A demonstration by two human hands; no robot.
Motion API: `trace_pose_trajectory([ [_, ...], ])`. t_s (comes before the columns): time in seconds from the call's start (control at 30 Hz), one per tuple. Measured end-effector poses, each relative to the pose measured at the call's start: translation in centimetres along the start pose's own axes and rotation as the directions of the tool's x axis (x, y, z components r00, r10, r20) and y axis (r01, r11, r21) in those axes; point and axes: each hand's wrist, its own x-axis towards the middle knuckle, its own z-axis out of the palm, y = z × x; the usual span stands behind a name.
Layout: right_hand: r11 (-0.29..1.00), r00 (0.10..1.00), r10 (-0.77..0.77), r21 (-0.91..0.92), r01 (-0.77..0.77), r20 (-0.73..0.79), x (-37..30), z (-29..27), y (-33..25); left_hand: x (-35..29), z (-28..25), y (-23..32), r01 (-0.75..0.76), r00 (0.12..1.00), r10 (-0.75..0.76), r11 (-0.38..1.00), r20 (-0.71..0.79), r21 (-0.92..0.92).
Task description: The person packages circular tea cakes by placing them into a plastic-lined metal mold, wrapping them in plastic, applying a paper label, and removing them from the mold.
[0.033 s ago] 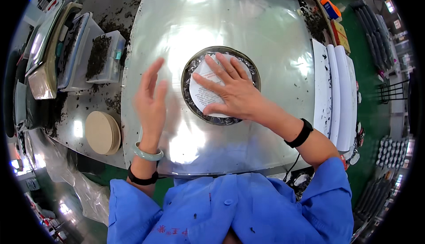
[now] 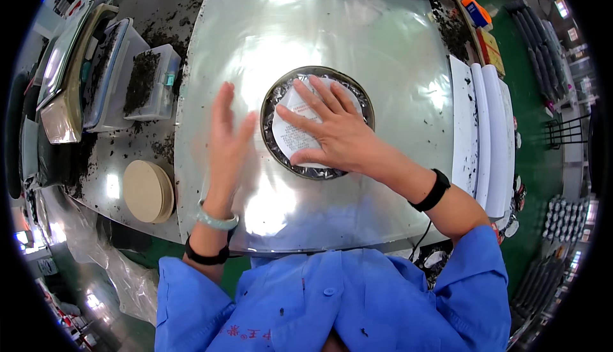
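A round metal tin (image 2: 267, 140) stands on the shiny metal sheet, with crinkled clear film (image 2: 365, 106) showing inside its rim. On top of the film lies a white round paper (image 2: 288, 136) printed with small text. My right hand (image 2: 336, 128) rests on that paper with its fingers spread flat, covering its right part. To the left of the tin, above the sheet, is my left hand (image 2: 227, 144), holding nothing. Its thumb stands away from the fingers, and motion smears it somewhat.
Under the tin lies a shiny metal sheet (image 2: 396, 205). A stack of beige discs (image 2: 147, 192) sits on the left. Behind it are a small clear box (image 2: 163, 84) with dark leaf bits and a larger bin (image 2: 121, 84). White paper rolls (image 2: 491, 141) lie at right.
My left hand has shifted a little to the right, towards the tin. The right hand stays spread on the paper; it, the paper and the tin have moved very slightly left.
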Motion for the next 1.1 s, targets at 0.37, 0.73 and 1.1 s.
trace_pose_trajectory([
  [0.37,0.997,0.997,0.073,-0.007,-0.073,0.016,-1.5,0.4,-0.2,6.8,3.0,-3.2,0.204,0.935,-0.250,0.959,0.253,0.194],
  [0.73,0.957,0.943,0.265,0.069,-0.283,0.204,-1.4,-1.3,-1.0,-0.3,7.2,9.9,-0.588,0.809,0.380,0.522,0.449,0.617],
  [1.1,0.299,0.589,0.741,0.626,-0.720,0.323,-5.3,-1.4,7.3,1.3,-4.0,-1.4,0.463,0.845,-0.322,0.839,0.426,-0.284],
])
